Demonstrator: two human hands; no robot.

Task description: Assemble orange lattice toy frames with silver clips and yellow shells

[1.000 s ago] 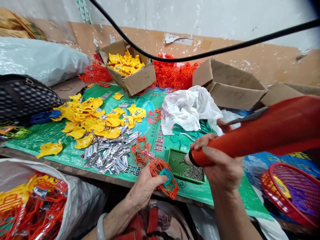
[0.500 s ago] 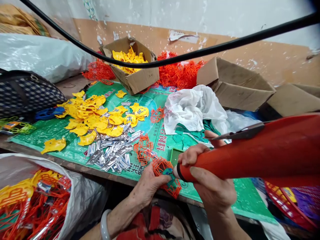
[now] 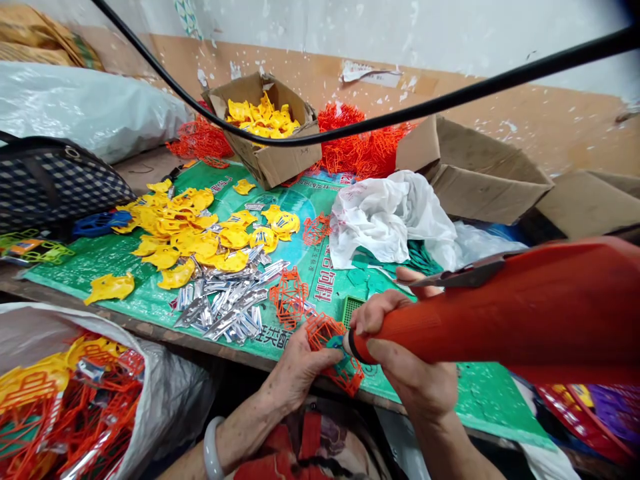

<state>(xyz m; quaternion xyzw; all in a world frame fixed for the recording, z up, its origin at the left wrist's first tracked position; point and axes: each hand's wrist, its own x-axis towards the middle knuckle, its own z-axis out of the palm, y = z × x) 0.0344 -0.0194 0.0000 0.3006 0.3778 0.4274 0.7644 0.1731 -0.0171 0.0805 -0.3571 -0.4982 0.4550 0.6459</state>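
My left hand (image 3: pixel 303 367) pinches an orange plastic lattice frame (image 3: pixel 324 329) at the table's front edge. A small teal plastic piece (image 3: pixel 336 343) lies on that frame by my thumb. Wrapped around the front of a red electric screwdriver (image 3: pixel 450 327) is my right hand (image 3: pixel 407 360). The screwdriver's pale nose meets the teal piece; its bit is hidden. Just behind the nose, a green perforated tray (image 3: pixel 353 308) is mostly covered by the hand and tool. Another orange lattice frame (image 3: pixel 290 298) lies beyond my left hand.
Yellow plastic pieces (image 3: pixel 185 230) and silvery strips (image 3: pixel 225 303) are heaped left of centre. A white sack (image 3: pixel 170 387) of parts stands front left. Cardboard boxes (image 3: pixel 493 190) line the wall. A black cable (image 3: pixel 280 141) hangs across the view. White cloth (image 3: pixel 370 220) covers some green pieces.
The screwdriver has moved left and down from above the green tray onto the teal piece in the orange frame. My left hand keeps its hold, almost still.
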